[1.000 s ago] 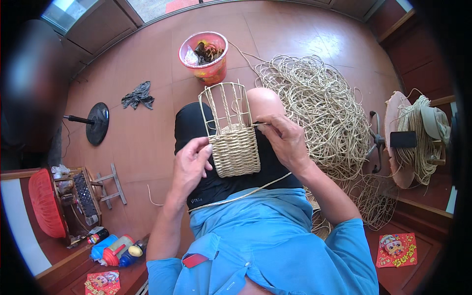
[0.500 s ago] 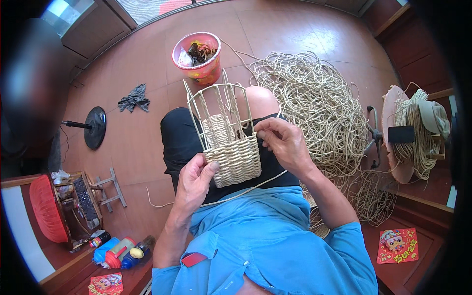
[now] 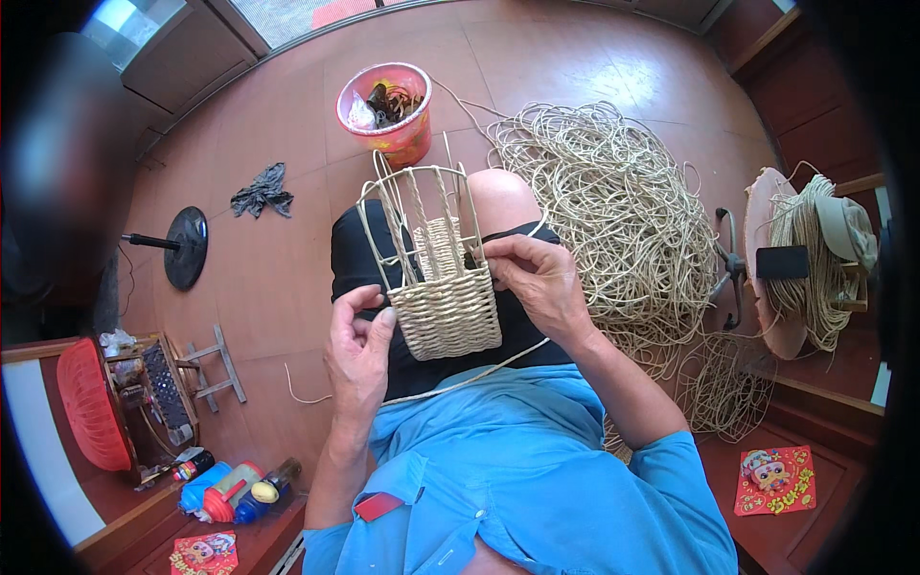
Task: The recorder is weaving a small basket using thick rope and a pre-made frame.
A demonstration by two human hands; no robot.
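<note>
A half-woven cord basket [image 3: 447, 312] rests on my lap over dark shorts. Its lower wall is tightly woven; bare upright stakes and looped cords rise above it toward the far side. At the basket's upper right corner, my right hand [image 3: 537, 280] pinches the edge of the weave with thumb and forefinger; what lies between the fingertips is partly hidden. Beside the basket's left corner is my left hand [image 3: 356, 345], its thumb and fingers apart, the thumb tip close to the wall. A loose cord [image 3: 470, 372] crosses my lap below the basket.
A large heap of tangled cord [image 3: 623, 211] lies on the floor to the right. Ahead stands a pink bucket [image 3: 407, 134] of scraps. A black round base [image 3: 185, 249] and a grey rag [image 3: 263, 191] are left; coiled cord [image 3: 800, 240] and a phone [image 3: 782, 262] are far right.
The basket has shifted slightly left and toward me, its stakes tilting. My left hand has loosened from its lower left corner and moved left. My right hand has moved slightly left with the basket.
</note>
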